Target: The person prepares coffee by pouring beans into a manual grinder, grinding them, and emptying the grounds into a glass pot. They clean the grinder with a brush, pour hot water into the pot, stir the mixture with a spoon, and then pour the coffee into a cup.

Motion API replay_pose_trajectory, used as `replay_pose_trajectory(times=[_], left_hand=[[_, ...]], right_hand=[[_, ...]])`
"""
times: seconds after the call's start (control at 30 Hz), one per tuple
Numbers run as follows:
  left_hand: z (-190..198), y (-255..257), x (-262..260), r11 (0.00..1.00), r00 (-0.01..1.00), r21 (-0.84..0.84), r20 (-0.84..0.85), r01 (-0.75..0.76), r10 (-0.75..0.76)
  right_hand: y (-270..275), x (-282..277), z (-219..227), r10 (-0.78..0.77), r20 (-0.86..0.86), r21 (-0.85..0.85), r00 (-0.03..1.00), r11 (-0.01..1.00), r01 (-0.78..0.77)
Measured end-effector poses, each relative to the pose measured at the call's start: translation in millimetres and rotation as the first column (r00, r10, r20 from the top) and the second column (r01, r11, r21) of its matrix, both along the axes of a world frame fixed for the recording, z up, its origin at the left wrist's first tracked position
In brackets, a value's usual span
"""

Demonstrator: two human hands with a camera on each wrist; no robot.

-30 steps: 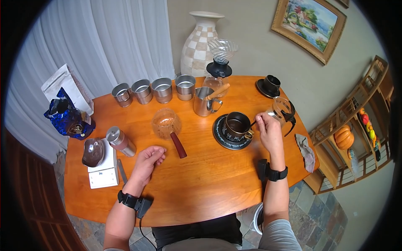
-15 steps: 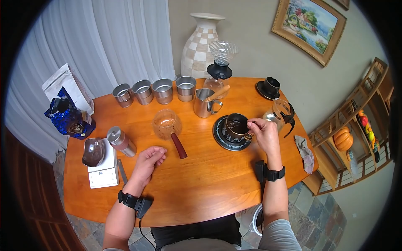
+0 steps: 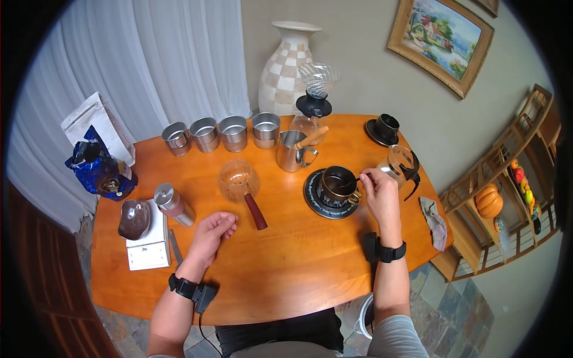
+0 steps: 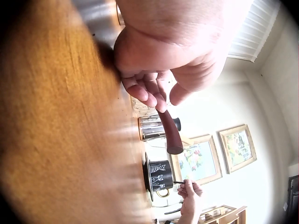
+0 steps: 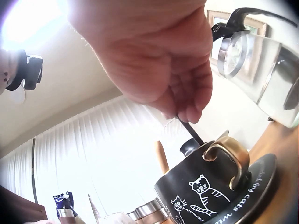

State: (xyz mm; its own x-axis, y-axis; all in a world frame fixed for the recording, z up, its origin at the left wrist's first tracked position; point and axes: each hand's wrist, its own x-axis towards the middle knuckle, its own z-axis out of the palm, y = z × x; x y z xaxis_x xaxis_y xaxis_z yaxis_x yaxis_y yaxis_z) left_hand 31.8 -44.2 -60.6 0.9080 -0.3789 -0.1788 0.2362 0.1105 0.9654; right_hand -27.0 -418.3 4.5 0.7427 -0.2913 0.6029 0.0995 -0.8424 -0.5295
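Observation:
My right hand (image 3: 381, 192) pinches a thin black spoon (image 5: 191, 132) between thumb and fingertips, over a black cup (image 3: 330, 196) with a gold handle. The spoon's lower end is hidden inside the cup, which holds dark liquid. White cat drawings cover the cup's side, and it stands upright on a black saucer (image 3: 312, 201) with white lettering. Resting at the table's left-centre, my left hand (image 3: 210, 234) has loosely curled fingers and holds nothing. Near it lies the dark red handle (image 3: 256, 212) of a small glass pot (image 3: 237, 179) with brown residue.
A steel pitcher (image 3: 290, 156) and a glass dripper (image 3: 316, 83) stand behind the cup. To its right are a glass carafe (image 3: 396, 162) and a grey cloth (image 3: 433, 222). Several steel cups (image 3: 233, 137), a grinder (image 3: 176, 206) and a white scale (image 3: 149, 255) occupy the left side.
My right hand shifted left over the cup with the spoon, then slightly back right, and stays at the rim. The left hand has not moved.

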Motion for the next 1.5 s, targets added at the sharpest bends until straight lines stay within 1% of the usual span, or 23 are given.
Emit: replay_pose_trajectory(times=[0.2,0.23,0.3,0.33,0.4,0.43,0.5,0.53,0.57,0.6,0.63,0.67,0.73,0.77,0.83,0.87,0.93,1.07,1.2,1.37,1.43,1.47,1.5], left_hand=[[2.1,-0.3,-1.9,1.000,1.000,-0.001,-0.005,0.004,-0.004],[2.0,-0.1,-1.8,1.000,1.000,-0.003,-0.005,0.007,-0.007],[2.2,0.1,-2.0,1.000,1.000,-0.004,-0.005,0.008,-0.008],[2.6,-0.1,-2.0,1.000,1.000,-0.007,-0.002,0.010,-0.010],[3.1,-0.9,-2.0,1.000,1.000,0.002,-0.009,0.001,-0.001],[3.4,-1.2,-2.1,1.000,1.000,0.009,-0.015,-0.009,0.009],[4.3,-2.3,-2.7,1.000,1.000,0.020,-0.015,-0.020,0.021],[4.4,-1.1,-3.4,0.999,1.000,0.034,-0.015,-0.018,0.019],[3.7,0.4,-3.8,0.997,0.998,0.037,-0.020,-0.065,0.065],[2.2,0.6,-3.3,0.999,0.999,0.038,-0.009,-0.036,0.036],[0.3,0.2,-2.4,0.999,1.000,0.038,0.000,-0.005,0.005],[-1.7,-0.4,-1.4,0.998,0.999,0.040,-0.008,-0.048,0.048],[-5.7,0.0,0.6,0.999,0.999,0.053,0.033,0.008,-0.010],[-8.3,0.4,0.9,0.998,0.999,0.054,0.024,-0.032,0.030],[-10.0,1.2,2.9,0.999,0.998,0.040,0.052,0.037,-0.039],[-8.8,1.6,2.1,0.999,0.999,0.041,0.052,0.004,-0.006],[-5.5,2.6,2.3,0.998,0.998,0.019,0.023,0.064,-0.064],[-11.5,0.6,4.6,0.999,0.998,0.012,0.047,0.042,-0.042],[-8.2,1.7,2.8,0.999,0.995,0.011,0.084,0.044,-0.045],[-8.1,-0.3,3.1,1.000,0.996,-0.002,0.083,0.030,-0.029],[-6.4,1.0,3.1,0.999,0.994,0.010,0.106,0.030,-0.031],[-8.9,0.3,3.8,1.000,0.993,0.000,0.117,0.006,-0.006],[-11.9,-1.1,5.1,0.999,0.989,0.029,0.145,0.025,-0.029]], right_hand=[[1.5,-0.2,-0.5,0.153,-0.071,0.110,0.986,0.983,-0.145],[2.0,-0.5,-0.6,0.154,-0.073,0.111,0.985,0.983,-0.145],[3.0,-1.3,0.1,0.197,-0.070,0.254,0.978,0.952,-0.174],[2.7,-1.4,0.3,0.199,-0.070,0.254,0.977,0.951,-0.176],[0.0,-0.6,1.6,0.134,-0.051,0.194,0.990,0.973,-0.122],[-3.6,-0.4,0.6,0.145,-0.051,0.192,0.988,0.972,-0.133],[-9.6,2.6,-6.5,0.102,-0.012,0.053,0.995,0.993,-0.101],[-5.8,1.5,-2.4,0.091,-0.056,0.102,0.994,0.991,-0.085],[-7.0,2.0,-2.5,0.086,-0.094,0.066,0.992,0.995,-0.079],[-8.2,2.7,-4.2,0.096,-0.114,0.072,0.989,0.994,-0.088],[-7.1,1.9,-3.6,0.127,-0.138,0.091,0.982,0.989,-0.115],[-5.2,1.0,-2.2,0.169,-0.151,0.109,0.974,0.982,-0.153],[-6.9,2.2,-6.8,0.235,-0.173,0.158,0.957,0.965,-0.208],[-8.5,2.3,-8.7,0.279,-0.179,0.201,0.944,0.949,-0.243],[-8.2,1.4,-7.5,0.343,-0.182,0.278,0.922,0.917,-0.287],[-8.7,1.5,-6.9,0.352,-0.185,0.296,0.918,0.910,-0.289],[-12.4,2.8,-10.4,0.339,-0.141,0.305,0.930,0.909,-0.285],[-29.2,8.3,-22.8,0.267,-0.041,0.326,0.963,0.914,-0.239],[-29.5,9.1,-21.3,0.213,-0.085,0.267,0.973,0.946,-0.184],[-34.4,8.2,-22.2,0.268,-0.092,0.312,0.959,0.922,-0.228],[-39.3,10.3,-24.2,0.311,-0.093,0.428,0.946,0.870,-0.244],[-41.1,11.2,-23.6,0.350,-0.082,0.462,0.933,0.843,-0.276],[-42.8,12.3,-22.7,0.376,-0.075,0.451,0.924,0.839,-0.304]])
